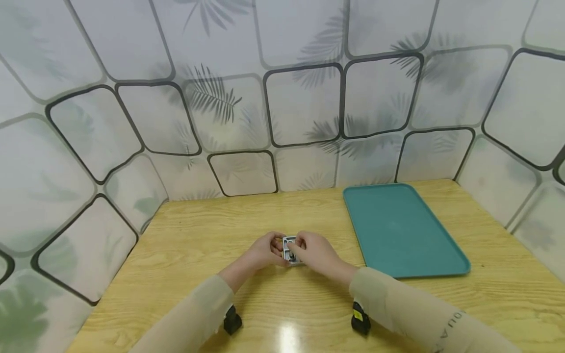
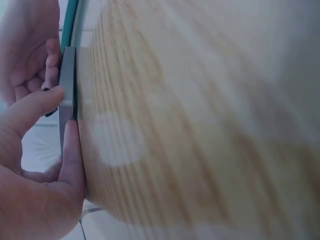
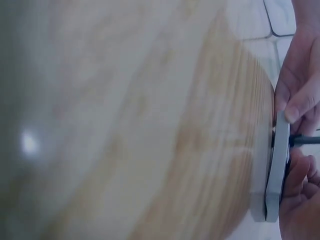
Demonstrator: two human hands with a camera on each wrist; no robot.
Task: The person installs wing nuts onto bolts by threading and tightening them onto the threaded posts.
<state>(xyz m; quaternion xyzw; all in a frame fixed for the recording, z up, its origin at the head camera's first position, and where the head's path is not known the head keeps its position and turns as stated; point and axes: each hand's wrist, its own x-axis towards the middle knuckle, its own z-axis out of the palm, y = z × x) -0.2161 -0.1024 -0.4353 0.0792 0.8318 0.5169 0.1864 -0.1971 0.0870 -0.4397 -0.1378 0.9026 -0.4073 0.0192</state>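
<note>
A small grey frame-like case (image 1: 286,240) with compartments is between my hands, low over the wooden table. My left hand (image 1: 265,249) grips its left side, with the thumb (image 2: 52,97) on its upper edge and a finger (image 2: 73,150) along its underside. A dark bolt-like piece (image 3: 304,140) sticks up from the case's face, near the left thumb. My right hand (image 1: 319,252) lies over the case's right part, fingers (image 3: 298,177) curled against its upper face. What the right fingertips pinch, if anything, I cannot tell.
A teal tray (image 1: 397,230) lies on the table at the right, beyond the right hand. The wood-grain table (image 1: 212,220) is enclosed by patterned fabric walls (image 1: 304,108). A dark wrist device (image 1: 232,321) hangs under the left sleeve, another (image 1: 360,319) under the right.
</note>
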